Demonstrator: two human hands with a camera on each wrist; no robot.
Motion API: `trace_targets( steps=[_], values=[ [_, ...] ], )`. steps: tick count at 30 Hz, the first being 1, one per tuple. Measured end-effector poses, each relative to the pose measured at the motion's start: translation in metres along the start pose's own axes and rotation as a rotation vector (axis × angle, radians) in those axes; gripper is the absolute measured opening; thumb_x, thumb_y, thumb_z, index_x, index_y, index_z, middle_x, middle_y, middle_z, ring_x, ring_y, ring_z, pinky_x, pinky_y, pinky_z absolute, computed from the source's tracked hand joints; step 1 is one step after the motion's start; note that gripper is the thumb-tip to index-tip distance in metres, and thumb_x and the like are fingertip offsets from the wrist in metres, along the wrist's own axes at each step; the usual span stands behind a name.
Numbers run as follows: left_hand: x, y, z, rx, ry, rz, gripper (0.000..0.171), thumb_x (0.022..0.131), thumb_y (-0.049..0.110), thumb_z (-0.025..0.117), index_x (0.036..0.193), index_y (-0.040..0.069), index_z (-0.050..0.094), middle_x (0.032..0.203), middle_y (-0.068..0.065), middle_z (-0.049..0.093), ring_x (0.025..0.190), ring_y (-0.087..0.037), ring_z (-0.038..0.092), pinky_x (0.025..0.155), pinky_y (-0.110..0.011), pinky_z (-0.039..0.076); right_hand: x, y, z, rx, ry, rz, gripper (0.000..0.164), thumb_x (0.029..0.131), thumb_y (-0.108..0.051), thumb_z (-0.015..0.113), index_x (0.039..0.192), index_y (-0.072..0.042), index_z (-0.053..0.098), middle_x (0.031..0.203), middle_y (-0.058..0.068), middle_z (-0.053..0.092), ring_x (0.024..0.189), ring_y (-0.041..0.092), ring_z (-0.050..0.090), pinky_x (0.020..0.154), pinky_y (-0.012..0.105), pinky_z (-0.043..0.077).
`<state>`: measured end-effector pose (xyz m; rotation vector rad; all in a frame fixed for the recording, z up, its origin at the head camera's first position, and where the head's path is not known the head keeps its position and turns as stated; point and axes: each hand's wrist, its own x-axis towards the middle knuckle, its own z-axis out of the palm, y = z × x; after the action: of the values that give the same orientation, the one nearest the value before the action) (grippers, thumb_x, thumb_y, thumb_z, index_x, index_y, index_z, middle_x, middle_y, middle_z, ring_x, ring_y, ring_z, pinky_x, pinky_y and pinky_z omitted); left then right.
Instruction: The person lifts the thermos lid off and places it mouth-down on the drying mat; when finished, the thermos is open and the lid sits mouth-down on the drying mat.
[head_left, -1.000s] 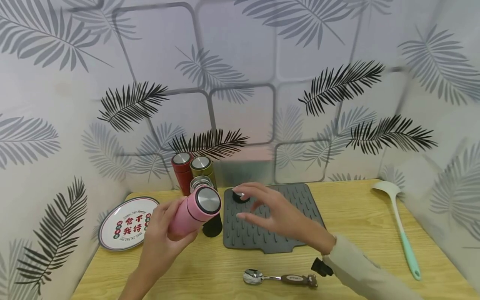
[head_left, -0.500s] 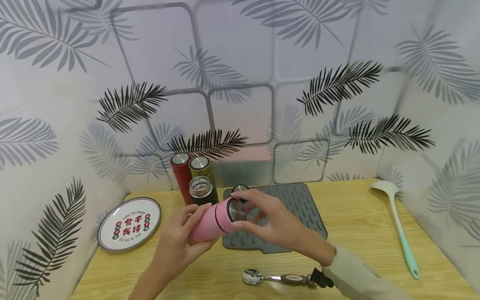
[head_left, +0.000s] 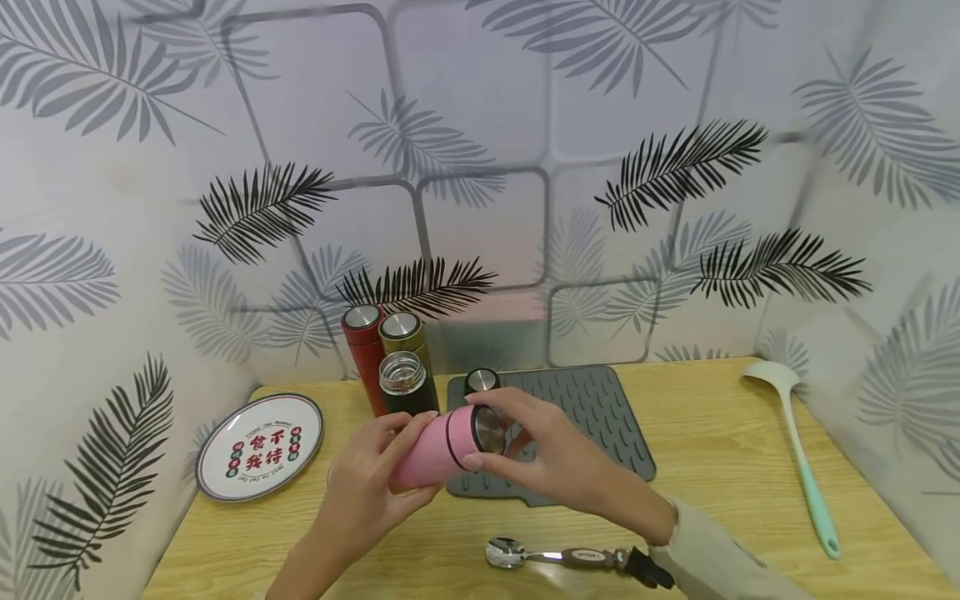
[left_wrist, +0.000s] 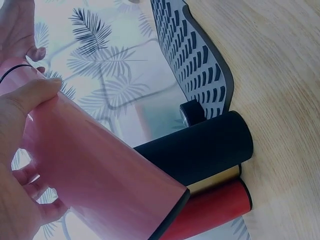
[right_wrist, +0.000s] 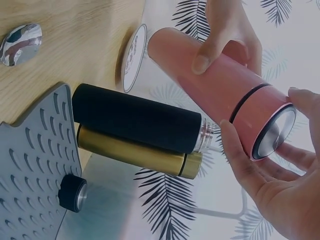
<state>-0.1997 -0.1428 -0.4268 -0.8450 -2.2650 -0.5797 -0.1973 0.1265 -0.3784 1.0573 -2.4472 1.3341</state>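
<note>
My left hand [head_left: 367, 475] grips the body of a pink thermos [head_left: 423, 454], tilted so its capped end points right. My right hand [head_left: 551, 454] has thumb and fingers around the pink lid [right_wrist: 262, 122], whose top is a silver disc. A dark ring marks the seam between lid and body. Just behind stands a black thermos [right_wrist: 135, 117], uncapped, its metal neck showing. A black cap [head_left: 482, 382] with a silver top sits on the grey ridged mat [head_left: 592, 417]. The pink thermos's base shows in the left wrist view.
Red [head_left: 363, 350] and gold [head_left: 405, 329] thermoses, both capped, stand close behind the black one. A printed plate [head_left: 258, 447] is at left. A spoon [head_left: 558, 556] lies in front, and a white ladle [head_left: 798, 450] with a mint handle lies at right.
My left hand has brought the pink thermos rightward and tipped it further over. My right hand, empty a second ago, has come to hold its lid.
</note>
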Motion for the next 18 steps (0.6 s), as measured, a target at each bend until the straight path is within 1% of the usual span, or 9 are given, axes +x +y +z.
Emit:
trace_targets(
  steps=[3, 5, 9, 13, 16, 17, 18],
  values=[
    [0.000, 0.000, 0.001, -0.001, -0.008, 0.000, 0.087, 0.064, 0.029, 0.101, 0.142, 0.023, 0.063, 0.123, -0.007, 0.065, 0.107, -0.024, 0.064, 0.083, -0.046, 0.060, -0.001, 0.002, -0.002, 0.024, -0.017, -0.010, 0.059, 0.094, -0.026, 0.081, 0.147, -0.019, 0.056, 0.133, -0.001, 0.062, 0.103, 0.011, 0.063, 0.078, 0.027, 0.061],
    [0.001, -0.001, 0.002, -0.006, -0.008, 0.007, 0.086, 0.064, 0.028, 0.101, 0.142, 0.023, 0.063, 0.123, -0.007, 0.065, 0.107, -0.024, 0.063, 0.084, -0.047, 0.060, -0.002, 0.004, -0.003, 0.048, -0.034, -0.032, 0.059, 0.094, -0.022, 0.080, 0.148, -0.019, 0.055, 0.139, 0.001, 0.061, 0.107, 0.013, 0.063, 0.080, 0.028, 0.062],
    [0.002, -0.001, 0.003, -0.011, -0.013, 0.017, 0.086, 0.065, 0.028, 0.100, 0.143, 0.023, 0.063, 0.124, -0.007, 0.064, 0.108, -0.024, 0.063, 0.085, -0.047, 0.059, -0.003, 0.007, -0.008, 0.073, -0.092, -0.056, 0.060, 0.095, -0.015, 0.079, 0.149, -0.022, 0.054, 0.152, 0.002, 0.054, 0.124, 0.018, 0.062, 0.088, 0.031, 0.061],
    [0.004, 0.000, 0.003, -0.010, -0.024, 0.022, 0.086, 0.065, 0.028, 0.101, 0.142, 0.021, 0.063, 0.123, -0.008, 0.064, 0.108, -0.024, 0.062, 0.086, -0.047, 0.059, -0.005, 0.010, -0.013, 0.048, -0.146, -0.079, 0.059, 0.095, -0.010, 0.078, 0.148, -0.024, 0.055, 0.159, 0.000, 0.048, 0.138, 0.020, 0.055, 0.098, 0.034, 0.058],
    [0.005, 0.000, 0.005, -0.011, -0.020, 0.043, 0.086, 0.065, 0.026, 0.101, 0.142, 0.020, 0.064, 0.122, -0.008, 0.064, 0.109, -0.025, 0.062, 0.087, -0.047, 0.058, -0.005, 0.012, -0.015, 0.030, -0.160, -0.111, 0.055, 0.095, -0.009, 0.077, 0.144, -0.025, 0.057, 0.158, -0.001, 0.048, 0.139, 0.020, 0.053, 0.102, 0.035, 0.056],
    [0.006, 0.000, 0.005, -0.012, -0.019, 0.050, 0.085, 0.065, 0.025, 0.101, 0.142, 0.019, 0.064, 0.122, -0.008, 0.064, 0.110, -0.025, 0.062, 0.088, -0.048, 0.058, -0.005, 0.012, -0.015, 0.027, -0.155, -0.122, 0.053, 0.095, -0.010, 0.078, 0.142, -0.024, 0.058, 0.157, -0.001, 0.049, 0.140, 0.020, 0.052, 0.103, 0.035, 0.055],
    [0.007, 0.000, 0.006, -0.011, -0.017, 0.059, 0.086, 0.065, 0.025, 0.101, 0.142, 0.019, 0.064, 0.122, -0.008, 0.064, 0.110, -0.025, 0.062, 0.089, -0.048, 0.057, -0.005, 0.012, -0.015, 0.022, -0.143, -0.128, 0.052, 0.095, -0.012, 0.079, 0.141, -0.024, 0.058, 0.156, -0.001, 0.049, 0.136, 0.019, 0.054, 0.102, 0.034, 0.055]
  ],
)
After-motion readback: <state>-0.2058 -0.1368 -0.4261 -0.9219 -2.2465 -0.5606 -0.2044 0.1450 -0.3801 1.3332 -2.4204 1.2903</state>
